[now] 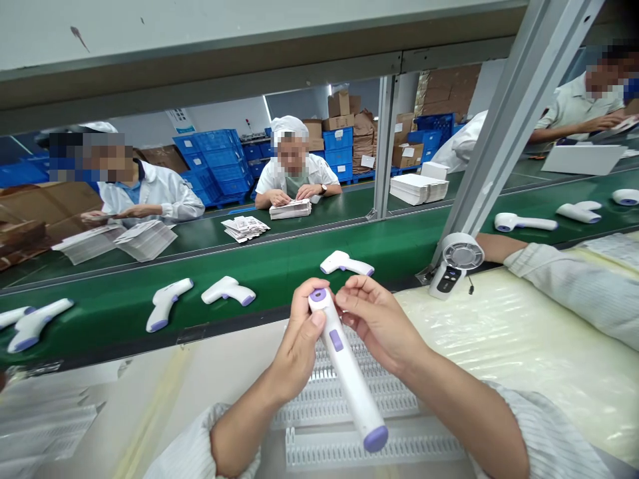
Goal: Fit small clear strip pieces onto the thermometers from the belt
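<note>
My left hand is wrapped round the head end of a white forehead thermometer with purple trim. The thermometer's handle slants down toward me, its purple end cap lowest. My right hand is at the right side of the thermometer's head, thumb and forefinger brought together and the other fingers curled. Whatever those fingertips pinch, if anything, is too small to make out. Beneath the thermometer lie clear plastic strips with rows of slots, on the pale tabletop.
Several thermometers lie on the green conveyor belt ahead. A small white fan stands by a slanted metal post. Co-workers sit across the belt beside paper stacks; a neighbour's sleeve reaches in at right.
</note>
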The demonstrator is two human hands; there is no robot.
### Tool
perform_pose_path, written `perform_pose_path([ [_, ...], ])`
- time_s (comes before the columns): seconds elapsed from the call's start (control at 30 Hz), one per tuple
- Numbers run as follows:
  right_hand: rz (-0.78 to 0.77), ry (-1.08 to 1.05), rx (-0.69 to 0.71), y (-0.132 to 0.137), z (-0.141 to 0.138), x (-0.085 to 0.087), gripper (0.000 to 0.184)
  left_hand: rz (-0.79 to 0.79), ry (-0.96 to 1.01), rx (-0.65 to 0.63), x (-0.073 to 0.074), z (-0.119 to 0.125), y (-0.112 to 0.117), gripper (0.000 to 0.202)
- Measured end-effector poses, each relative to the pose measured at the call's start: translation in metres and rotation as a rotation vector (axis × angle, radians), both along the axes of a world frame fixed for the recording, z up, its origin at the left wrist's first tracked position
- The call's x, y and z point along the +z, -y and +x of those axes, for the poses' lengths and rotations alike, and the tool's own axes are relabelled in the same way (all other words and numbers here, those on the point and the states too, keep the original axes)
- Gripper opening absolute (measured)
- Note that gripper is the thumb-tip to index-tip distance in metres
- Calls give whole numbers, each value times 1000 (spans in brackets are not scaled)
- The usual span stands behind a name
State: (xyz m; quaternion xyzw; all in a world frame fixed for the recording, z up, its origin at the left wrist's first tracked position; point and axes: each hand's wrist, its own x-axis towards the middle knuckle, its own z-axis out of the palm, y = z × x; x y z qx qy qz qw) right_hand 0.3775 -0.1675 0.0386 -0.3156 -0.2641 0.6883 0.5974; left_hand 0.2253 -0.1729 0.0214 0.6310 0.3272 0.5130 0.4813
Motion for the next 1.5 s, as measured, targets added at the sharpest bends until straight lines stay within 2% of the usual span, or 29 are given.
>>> perform_pose_path([
  [0.07, -74, 18, 95, -1, 5, 2, 41, 79, 53, -1, 1, -4, -7, 41],
  [0.1, -86, 65, 185, 0, 7, 4, 40, 124, 81, 61, 0, -7, -13, 41],
  [0.17, -40, 237, 374, 3, 11, 6, 41, 204, 113, 272, -3, -15, -28, 42],
  [0.23, 51, 430, 431, 3, 12, 4, 47, 226, 52, 438, -9, -25, -45, 45],
  [0.33, 112, 653, 305, -13, 10, -7, 44, 204, -192, 498, -22, -40, -68, 48],
  [0.4, 127, 805, 235, -35, 6, -19, 43, 192, -318, 511, -31, -50, -81, 51],
  [0.5, 172, 1019, 167, -76, 0, -34, 46, 147, -402, 547, -44, -67, -97, 53],
  [0.6, 251, 1210, 134, -106, -7, -45, 42, 116, -474, 580, -55, -82, -107, 38],
  [0.7, 329, 1392, 131, -116, -11, -48, 37, 139, -524, 581, -62, -92, -110, 25],
  [0.83, 412, 1555, 120, -95, -11, -37, 45, 203, -534, 605, -62, -97, -110, 19],
  [0.93, 461, 1587, 192, -56, -10, -22, 32, 211, -493, 690, -58, -102, -113, 22],
  [1.03, 473, 1532, 402, -8, -15, -11, 13, 187, -441, 781, -58, -107, -118, 23],
  [1.17, 467, 1433, 709, 37, -29, -14, 19, 158, -408, 820, -67, -108, -120, 28],
  [1.23, 467, 1441, 764, 46, -36, -22, 18, 167, -414, 812, -68, -106, -118, 31],
  [1.33, 473, 1472, 756, 48, -44, -33, 12, 204, -439, 799, -68, -103, -113, 31],
  [1.5, 484, 1483, 739, 44, -57, -38, 10, 237, -500, 780, -69, -102, -111, 30],
])
